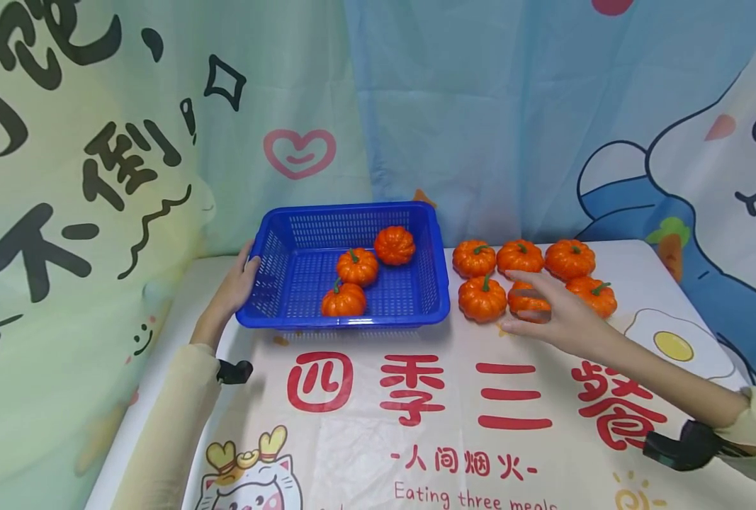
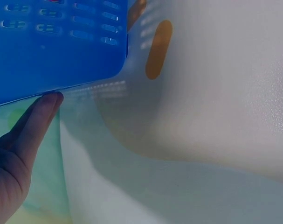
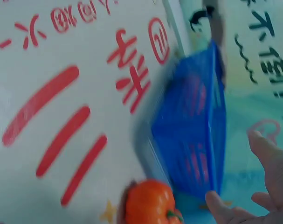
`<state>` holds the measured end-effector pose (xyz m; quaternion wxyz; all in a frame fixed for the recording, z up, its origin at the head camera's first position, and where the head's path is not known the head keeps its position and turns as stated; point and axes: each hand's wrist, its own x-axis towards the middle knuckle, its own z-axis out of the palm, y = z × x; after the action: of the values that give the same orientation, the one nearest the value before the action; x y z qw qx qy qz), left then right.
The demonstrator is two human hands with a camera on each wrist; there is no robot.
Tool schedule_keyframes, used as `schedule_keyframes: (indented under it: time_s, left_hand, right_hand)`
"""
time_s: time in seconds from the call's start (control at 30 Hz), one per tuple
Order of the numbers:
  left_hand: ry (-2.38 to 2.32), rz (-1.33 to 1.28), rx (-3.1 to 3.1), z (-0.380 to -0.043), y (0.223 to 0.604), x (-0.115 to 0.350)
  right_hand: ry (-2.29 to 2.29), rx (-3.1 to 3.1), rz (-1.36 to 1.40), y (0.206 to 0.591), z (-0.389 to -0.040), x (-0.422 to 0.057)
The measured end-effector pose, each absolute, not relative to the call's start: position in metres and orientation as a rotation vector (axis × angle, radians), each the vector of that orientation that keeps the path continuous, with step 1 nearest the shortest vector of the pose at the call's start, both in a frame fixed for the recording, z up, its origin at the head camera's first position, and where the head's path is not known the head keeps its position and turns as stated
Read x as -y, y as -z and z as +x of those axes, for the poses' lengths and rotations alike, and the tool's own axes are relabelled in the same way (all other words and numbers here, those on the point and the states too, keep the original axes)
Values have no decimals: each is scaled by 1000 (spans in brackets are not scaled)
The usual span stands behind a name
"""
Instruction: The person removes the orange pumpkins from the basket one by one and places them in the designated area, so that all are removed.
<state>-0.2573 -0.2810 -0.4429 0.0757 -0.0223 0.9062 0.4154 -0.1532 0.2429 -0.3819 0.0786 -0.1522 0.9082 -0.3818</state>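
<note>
A blue plastic basket (image 1: 352,322) with perforated walls holds three small orange pumpkins, one of them a pumpkin (image 1: 395,245) near the back right. My left hand (image 1: 240,283) rests against the basket's left side; in the left wrist view its straight fingers (image 2: 38,119) touch the basket's edge. My right hand (image 1: 562,315) hovers over the pumpkins on the table, fingers spread and holding nothing. Partly behind its fingers is a front-row pumpkin (image 1: 523,303). Left of that stands another pumpkin (image 1: 482,299), also seen low in the right wrist view (image 3: 150,203).
Several pumpkins stand in two rows right of the basket, including a back-row pumpkin (image 1: 570,259) and a front-row pumpkin (image 1: 597,296) beyond the right hand. A printed cloth (image 1: 429,389) covers the table. Patterned curtains (image 1: 441,106) hang close behind and at the left.
</note>
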Motion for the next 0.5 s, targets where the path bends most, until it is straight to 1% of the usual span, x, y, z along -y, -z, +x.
schedule_keyframes:
  time_s: [0.3,0.5]
  left_hand:
    - [-1250,-62,-2716,-260,443,280]
    - [-1251,-74,-2720,-259,444,282]
  right_hand:
    - [1155,-2575,-497,380,-150,-203]
    - [1158,-2518,-583,382,-165,-178]
